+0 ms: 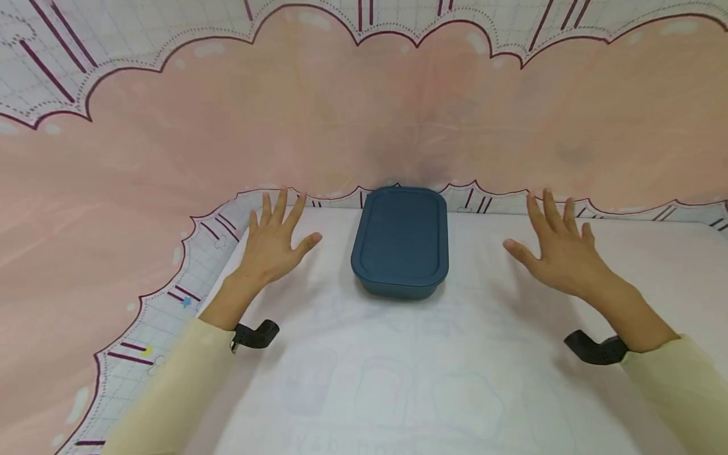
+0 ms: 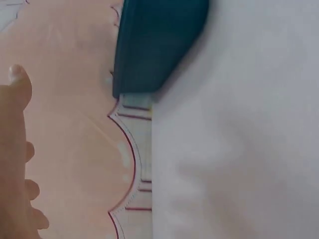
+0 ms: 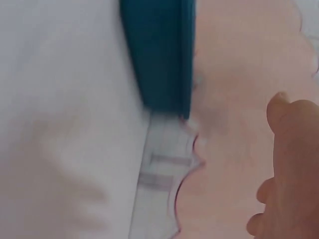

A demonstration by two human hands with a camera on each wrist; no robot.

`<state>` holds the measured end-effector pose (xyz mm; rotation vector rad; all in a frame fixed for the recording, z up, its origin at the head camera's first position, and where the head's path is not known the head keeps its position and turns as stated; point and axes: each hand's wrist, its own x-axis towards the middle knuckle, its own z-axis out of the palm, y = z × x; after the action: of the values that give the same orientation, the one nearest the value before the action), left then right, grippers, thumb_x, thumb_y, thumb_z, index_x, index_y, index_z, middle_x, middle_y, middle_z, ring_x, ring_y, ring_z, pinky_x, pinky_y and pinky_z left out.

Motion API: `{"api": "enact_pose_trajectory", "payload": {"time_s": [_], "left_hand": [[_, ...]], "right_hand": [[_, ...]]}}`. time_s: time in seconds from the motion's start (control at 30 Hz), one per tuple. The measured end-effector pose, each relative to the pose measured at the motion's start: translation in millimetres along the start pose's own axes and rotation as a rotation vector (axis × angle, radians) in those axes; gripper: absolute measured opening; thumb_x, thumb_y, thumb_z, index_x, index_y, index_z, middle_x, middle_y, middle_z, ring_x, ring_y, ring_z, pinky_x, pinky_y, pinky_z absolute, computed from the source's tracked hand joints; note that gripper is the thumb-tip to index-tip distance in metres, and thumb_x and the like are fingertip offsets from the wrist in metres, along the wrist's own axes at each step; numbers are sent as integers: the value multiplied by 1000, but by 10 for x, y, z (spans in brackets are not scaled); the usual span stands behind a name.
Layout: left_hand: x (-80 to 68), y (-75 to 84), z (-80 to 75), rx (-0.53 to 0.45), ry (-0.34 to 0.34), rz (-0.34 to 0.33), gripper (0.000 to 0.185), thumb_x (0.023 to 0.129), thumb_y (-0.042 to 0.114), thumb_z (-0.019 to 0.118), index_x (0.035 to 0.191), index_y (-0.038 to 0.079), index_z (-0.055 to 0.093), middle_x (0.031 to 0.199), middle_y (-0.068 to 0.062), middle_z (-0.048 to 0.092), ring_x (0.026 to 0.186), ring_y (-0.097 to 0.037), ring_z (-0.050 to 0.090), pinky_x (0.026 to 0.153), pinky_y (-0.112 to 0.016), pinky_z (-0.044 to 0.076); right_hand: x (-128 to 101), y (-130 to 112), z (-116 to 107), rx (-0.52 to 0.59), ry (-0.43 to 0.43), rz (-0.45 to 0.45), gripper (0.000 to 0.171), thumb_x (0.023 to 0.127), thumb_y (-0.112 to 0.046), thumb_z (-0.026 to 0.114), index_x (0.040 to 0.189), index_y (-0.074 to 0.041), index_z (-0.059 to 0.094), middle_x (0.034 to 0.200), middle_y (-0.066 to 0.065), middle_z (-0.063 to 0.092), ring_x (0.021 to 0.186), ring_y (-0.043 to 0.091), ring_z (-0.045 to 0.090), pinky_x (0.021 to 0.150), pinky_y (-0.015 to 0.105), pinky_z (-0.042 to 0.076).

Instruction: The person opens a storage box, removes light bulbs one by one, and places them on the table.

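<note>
A dark blue rectangular container (image 1: 401, 240) with rounded corners and a fitted lid sits on the white surface (image 1: 398, 354), between the two hands in the head view. To its left, my left hand (image 1: 273, 245) is held with fingers spread and straight, apart from the container. On the other side, my right hand (image 1: 560, 253) has its fingers spread too and touches nothing. Both wrist views show the container's side wall, (image 2: 154, 50) in part, with a thumb (image 3: 280, 112) and fingertips at the frame edge.
Behind the white surface hangs a peach cloth (image 1: 398, 114) with a scalloped, maroon-lined border; it also runs down the left side. A black strap (image 1: 257, 333) is at the left wrist and another black strap (image 1: 596, 347) at the right, beside pale yellow sleeves (image 1: 176, 385).
</note>
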<state>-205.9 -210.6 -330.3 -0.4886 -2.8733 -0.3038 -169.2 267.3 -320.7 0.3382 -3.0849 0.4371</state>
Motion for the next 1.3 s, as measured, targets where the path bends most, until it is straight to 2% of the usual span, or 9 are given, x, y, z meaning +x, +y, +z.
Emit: {"api": "enact_pose_trajectory", "payload": {"time_s": [0.23, 0.57, 0.77, 0.97, 1.3], "left_hand": [[-30, 27, 63, 33, -110, -5, 95, 85, 80, 19, 155, 16, 12, 158, -18, -1, 138, -48, -8, 101, -72, 0], [7, 58, 139, 27, -149, -12, 95, 83, 82, 19, 155, 20, 10, 158, -16, -1, 138, -51, -3, 100, -74, 1], [36, 72, 124, 54, -142, -19, 94, 84, 81, 19, 155, 21, 10, 158, -16, -1, 138, -50, -5, 101, -73, 0], [40, 144, 172, 36, -150, -2, 95, 84, 81, 20, 155, 20, 12, 159, -15, -1, 139, -49, -6, 100, -74, 1], [47, 270, 236, -24, -131, 9, 95, 83, 82, 19, 155, 20, 16, 159, -15, 6, 139, -48, -3, 102, -72, 1]], "right_hand": [[-42, 112, 36, 29, -45, 27, 86, 96, -60, 35, 152, -14, -12, 153, 12, -26, 133, 42, -27, 93, 78, -3], [-55, 124, 90, 40, -97, 35, 87, 95, -62, 35, 153, -17, -11, 154, 15, -23, 134, 48, -21, 95, 77, -3], [6, 85, 81, 19, -87, 17, 88, 94, -64, 35, 153, -18, -11, 154, 14, -23, 135, 48, -19, 95, 77, -2], [29, 12, 91, 16, -113, 12, 89, 93, -66, 36, 154, -15, -6, 155, 21, -14, 135, 53, -11, 95, 78, 2], [60, -118, 176, 74, -64, -22, 87, 94, -63, 37, 155, -14, -1, 157, 21, -6, 138, 51, -6, 97, 76, 6]]}}
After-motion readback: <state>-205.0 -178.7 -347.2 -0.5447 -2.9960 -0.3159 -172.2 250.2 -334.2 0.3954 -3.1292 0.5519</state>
